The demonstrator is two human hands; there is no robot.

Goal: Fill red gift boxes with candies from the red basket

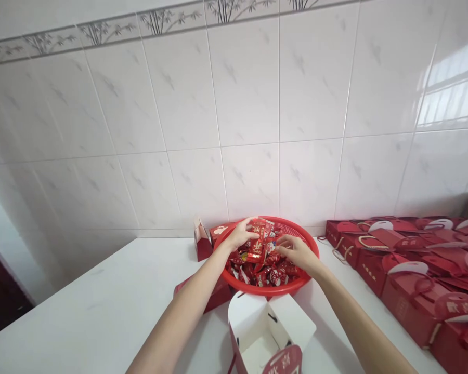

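Observation:
A round red plastic basket [304, 240] stands on the white counter against the tiled wall, filled with several red-wrapped candies [271, 270]. My left hand [239, 234] is over the basket's left side, its fingers closed on a few red candy packets [257, 240] lifted above the pile. My right hand [296, 252] reaches in from the right, fingers pinched among the candies at the packets' lower edge. Just in front of the basket stands an open red gift box [265, 332] with a white inside and raised flaps.
Several closed red gift boxes with cord handles [409, 265] lie packed along the right side of the counter. A small open red box [202, 240] stands left of the basket, and flat red card [218, 295] lies under my left forearm. White counter [101, 301] stretches to the left.

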